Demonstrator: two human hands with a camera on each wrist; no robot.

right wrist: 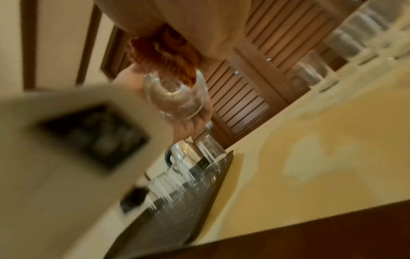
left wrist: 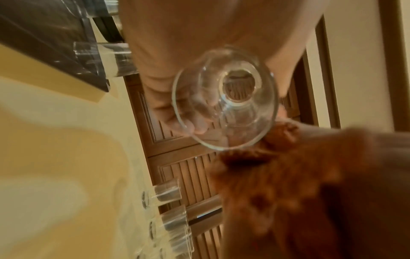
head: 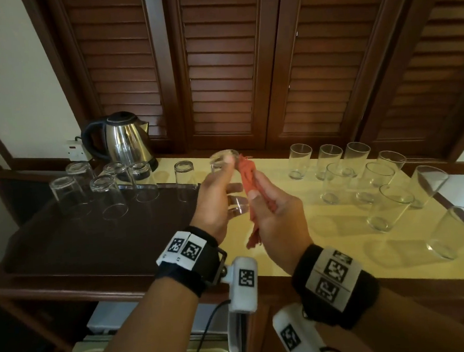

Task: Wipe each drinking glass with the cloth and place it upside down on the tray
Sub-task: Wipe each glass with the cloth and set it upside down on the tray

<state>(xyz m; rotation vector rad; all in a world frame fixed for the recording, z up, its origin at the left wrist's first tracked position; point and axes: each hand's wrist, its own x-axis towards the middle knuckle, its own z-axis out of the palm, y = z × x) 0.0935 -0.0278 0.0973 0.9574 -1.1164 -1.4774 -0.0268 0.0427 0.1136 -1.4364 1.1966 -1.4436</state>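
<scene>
My left hand (head: 216, 201) grips a clear drinking glass (head: 237, 203) tilted on its side above the counter, base pointing away. The left wrist view looks straight into the mouth of the glass (left wrist: 224, 98), with my fingers (left wrist: 168, 108) curled round its wall. My right hand (head: 274, 214) pinches a bunched orange-red cloth (head: 249, 180) just right of the glass, against its outside. The cloth (right wrist: 164, 50) also meets the glass (right wrist: 177, 98) in the right wrist view. A dark tray (head: 92, 240) at left carries several upside-down glasses (head: 108, 195).
Several upright glasses (head: 335, 179) stand on the yellow counter (head: 326, 240) at right, some near its front edge. A steel kettle (head: 121, 142) sits behind the tray by a wall socket (head: 75, 149). Louvred wooden doors (head: 223, 66) back the counter.
</scene>
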